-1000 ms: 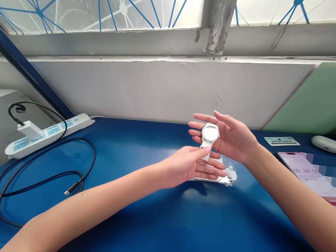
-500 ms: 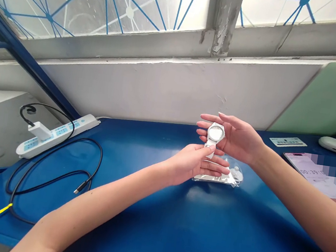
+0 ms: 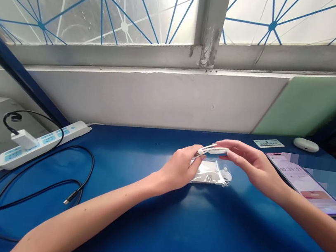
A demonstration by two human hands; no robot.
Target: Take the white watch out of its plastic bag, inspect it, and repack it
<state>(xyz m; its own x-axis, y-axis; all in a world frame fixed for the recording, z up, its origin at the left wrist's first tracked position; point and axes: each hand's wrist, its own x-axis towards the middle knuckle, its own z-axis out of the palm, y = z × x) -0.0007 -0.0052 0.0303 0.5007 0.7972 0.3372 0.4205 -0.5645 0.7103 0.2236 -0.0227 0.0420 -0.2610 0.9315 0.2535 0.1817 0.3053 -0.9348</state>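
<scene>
A small white object (image 3: 217, 151) with a round head and a short handle is held above the blue table, now seen nearly edge-on. My left hand (image 3: 179, 166) pinches its handle end, back of the hand upward. At the round end, my right hand (image 3: 252, 163) has its fingers over the top edge and its thumb at the near right side, gripping it. A clear plastic pouch (image 3: 211, 174) lies on the table just below both hands. The far face of the white object is hidden.
On the left, a white power strip (image 3: 45, 142) carries a plugged charger (image 3: 25, 139) and a looped black cable (image 3: 85, 181). To the right lie a phone (image 3: 304, 178), a card (image 3: 268, 143) and a white oval case (image 3: 306, 144). A wall stands behind the blue table (image 3: 203, 231).
The white object has turned from its round face showing to nearly edge-on. My left hand has rolled palm down, and my right fingers have come onto the round end. The view has shifted.
</scene>
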